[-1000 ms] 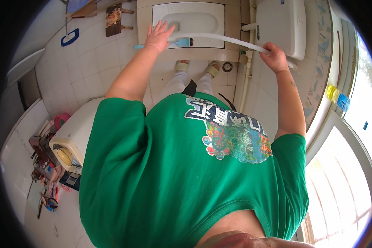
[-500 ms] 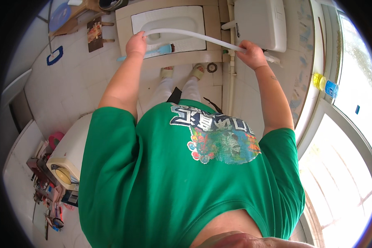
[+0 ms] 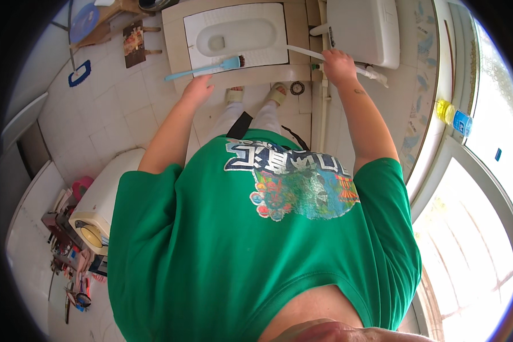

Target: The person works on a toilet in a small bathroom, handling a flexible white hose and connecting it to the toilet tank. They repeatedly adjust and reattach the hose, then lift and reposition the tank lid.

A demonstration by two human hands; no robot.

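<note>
I stand in a green shirt over a white squat toilet pan (image 3: 268,48) set in a beige step. My right hand (image 3: 339,61) is shut on a thin white hose (image 3: 305,52), which runs from the pan's right rim past the hand toward the wall. My left hand (image 3: 198,89) sits at the step's front edge, just below the handle of a light-blue toilet brush (image 3: 202,68). The brush lies across the pan's near rim with its bristles on the right. Whether the left hand touches the handle is unclear. My sandalled feet (image 3: 276,92) stand below the step.
A white cistern (image 3: 362,28) hangs at the upper right, with a pipe (image 3: 324,114) below it and a round floor drain (image 3: 296,87). A white washing machine (image 3: 102,194) and clutter sit at the left. A yellow bottle (image 3: 453,117) stands on the window ledge.
My left hand has let go of the white hose and dropped to the step's edge. The hose now reaches only from the pan's right rim. The right hand still grips it.
</note>
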